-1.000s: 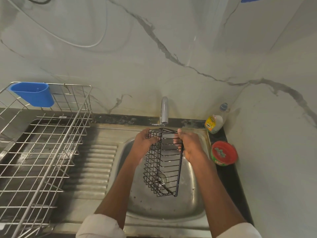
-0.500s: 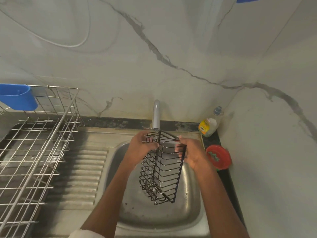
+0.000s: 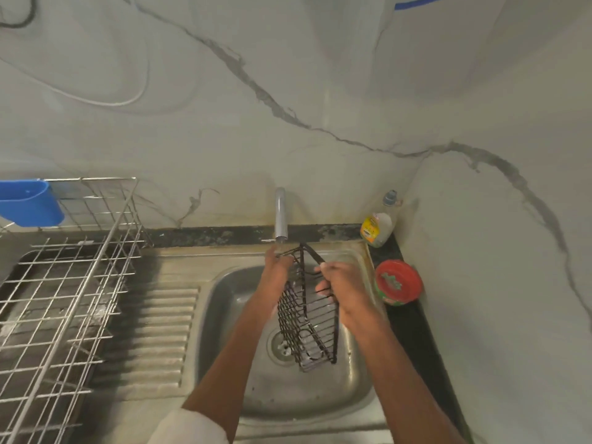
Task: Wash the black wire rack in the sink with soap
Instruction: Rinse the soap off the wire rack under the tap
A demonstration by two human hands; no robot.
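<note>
A black wire rack [image 3: 309,328] hangs on end over the steel sink [image 3: 230,302], its top end just under the tap [image 3: 280,216]. My left hand [image 3: 278,267] grips the rack's top left edge. Curled round the right side near the top, my right hand [image 3: 344,288] holds it too. The lower end of the rack reaches down near the drain [image 3: 279,346]. A soap bottle [image 3: 378,227] with a yellow label stands at the back right corner.
A red-lidded round tub [image 3: 398,282] sits on the dark counter right of the sink. A large steel dish rack [image 3: 64,299] with a blue cup holder [image 3: 30,203] fills the left side over the ribbed drainboard [image 3: 160,334]. Marble walls close in behind and on the right.
The rack has turned narrower, edge-on to me, and shifted slightly right under the tap. Both hands kept their hold. The view has also moved a little.
</note>
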